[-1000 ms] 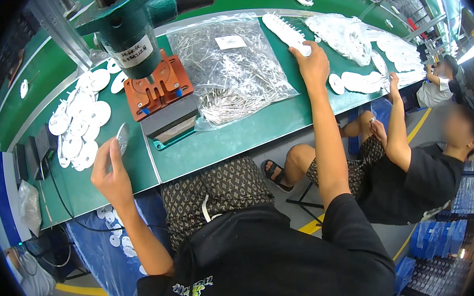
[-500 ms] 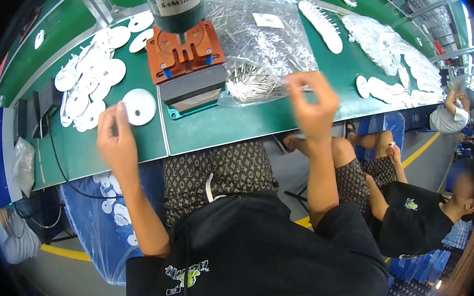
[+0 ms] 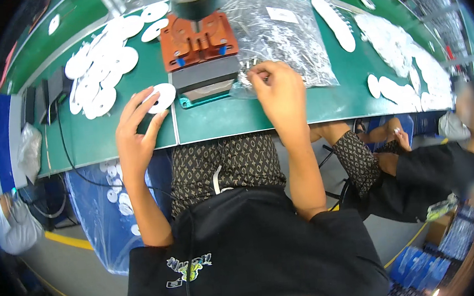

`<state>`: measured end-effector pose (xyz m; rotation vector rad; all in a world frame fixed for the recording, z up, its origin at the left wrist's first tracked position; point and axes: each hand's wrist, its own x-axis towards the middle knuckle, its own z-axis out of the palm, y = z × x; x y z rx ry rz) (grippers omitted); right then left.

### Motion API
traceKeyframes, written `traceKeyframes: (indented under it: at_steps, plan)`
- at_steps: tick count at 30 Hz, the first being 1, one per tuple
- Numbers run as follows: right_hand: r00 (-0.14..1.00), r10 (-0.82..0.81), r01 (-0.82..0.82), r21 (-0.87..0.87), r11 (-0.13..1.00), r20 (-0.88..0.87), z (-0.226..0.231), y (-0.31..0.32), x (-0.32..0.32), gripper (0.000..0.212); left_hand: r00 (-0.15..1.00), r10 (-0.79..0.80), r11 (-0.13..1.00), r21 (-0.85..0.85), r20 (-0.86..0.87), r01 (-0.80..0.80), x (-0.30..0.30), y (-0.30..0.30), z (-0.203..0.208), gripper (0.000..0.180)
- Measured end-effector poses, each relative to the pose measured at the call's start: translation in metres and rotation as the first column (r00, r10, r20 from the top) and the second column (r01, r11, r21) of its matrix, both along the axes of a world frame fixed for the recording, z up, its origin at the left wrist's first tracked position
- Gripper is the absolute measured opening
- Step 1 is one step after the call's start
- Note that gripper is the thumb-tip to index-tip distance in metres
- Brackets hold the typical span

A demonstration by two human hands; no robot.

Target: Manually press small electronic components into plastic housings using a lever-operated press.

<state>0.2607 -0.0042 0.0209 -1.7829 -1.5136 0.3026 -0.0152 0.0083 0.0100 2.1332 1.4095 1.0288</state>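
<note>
A white disc (image 3: 168, 95) with a hole at its middle is at the near side of the green tabletop (image 3: 234, 115), just left of a seam; whether it lies flat or is slightly raised cannot be told. The left grip (image 3: 134, 127) grasps it, fingers over its left part and thumb at its near edge. The right grip (image 3: 284, 91) has its fingers bunched over the near left corner of a clear bag (image 3: 295, 40) of thin metal pins; whether a pin is pinched there is hidden.

Between the hands, farther back, an orange fixture (image 3: 176, 44) sits on a dark grey block (image 3: 206, 72), below a green press head (image 3: 195, 7). Left of it lies a heap of white discs (image 3: 99, 58), with a black box (image 3: 58, 87) just beside. Beyond the bag, a row of overlapping discs (image 3: 334, 26) shows pins along one side; farther right is a crumpled plastic bag (image 3: 387, 39). Below the tabletop's left part, blue sheeting (image 3: 95, 215) carries more discs. A co-worker (image 3: 418, 181) in black sits at the right.
</note>
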Motion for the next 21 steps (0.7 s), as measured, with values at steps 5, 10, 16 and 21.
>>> traceKeyframes:
  at_steps: [5,10,16,21]
  plan:
    - [0.926,0.023,0.082,0.262,0.962,-0.376,-0.005,-0.016,0.003,0.012,0.991,-0.108,0.971,0.222,0.079,0.088,0.014,-0.011,0.0,0.031]
    - [0.633,0.28,-0.107,0.276,0.955,-0.722,-0.002,-0.04,-0.023,0.02,0.971,-0.193,0.953,0.262,0.141,0.151,0.036,-0.034,-0.011,0.032]
    - [0.676,0.446,-0.273,0.363,0.891,-0.587,-0.028,-0.049,-0.053,0.012,0.992,-0.095,0.983,0.165,0.08,0.081,0.055,-0.037,-0.008,0.031]
    - [0.742,0.474,-0.307,0.388,0.869,-0.473,-0.033,-0.046,-0.054,0.015,0.99,-0.108,0.982,0.164,0.093,0.092,0.055,-0.035,-0.009,0.031]
